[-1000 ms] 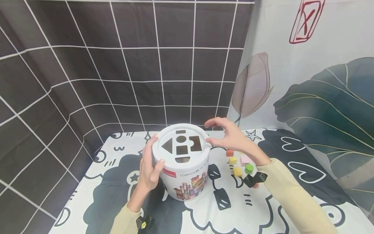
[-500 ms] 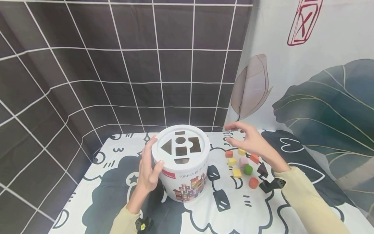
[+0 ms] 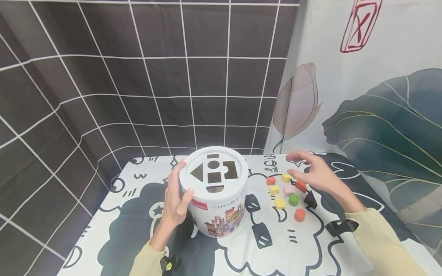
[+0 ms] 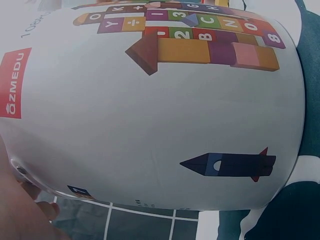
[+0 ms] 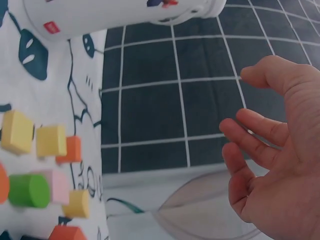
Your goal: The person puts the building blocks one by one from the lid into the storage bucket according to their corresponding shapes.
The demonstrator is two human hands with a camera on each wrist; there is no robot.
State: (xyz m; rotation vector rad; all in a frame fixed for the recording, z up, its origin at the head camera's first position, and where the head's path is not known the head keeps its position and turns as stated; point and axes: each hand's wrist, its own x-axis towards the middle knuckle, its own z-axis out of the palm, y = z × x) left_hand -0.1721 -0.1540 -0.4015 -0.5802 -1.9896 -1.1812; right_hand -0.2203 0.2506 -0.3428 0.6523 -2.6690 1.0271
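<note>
A white round bucket [image 3: 221,211] with pictures of coloured blocks on its side stands upright on the table. Its white lid [image 3: 189,184] has several cut-out shapes, among them a triangle and a circle. My left hand [image 3: 176,201] rests against the bucket's left side near the lid rim, thumb toward the front and fingers extended toward the back. My right hand [image 3: 315,172] hovers above the right side of the table, holding nothing, thumb and fingers apart. Below and left of it lie small blocks, including a green cylinder [image 3: 293,199], a pink block [image 3: 288,190] and a red block [image 3: 300,186].
Nearby are a yellow block [image 3: 280,203], an orange-red round block [image 3: 299,215] and a dark block [image 3: 310,199]. A black-and-white patterned cloth [image 3: 255,260] covers the table. Behind stands a dark curtain [image 3: 207,76] with a white grid, and a leaf-print curtain [image 3: 310,30].
My right hand has left the lid's right edge and moved right, past the blocks, uncovering more of them. My left hand and the bucket have stayed in place.
</note>
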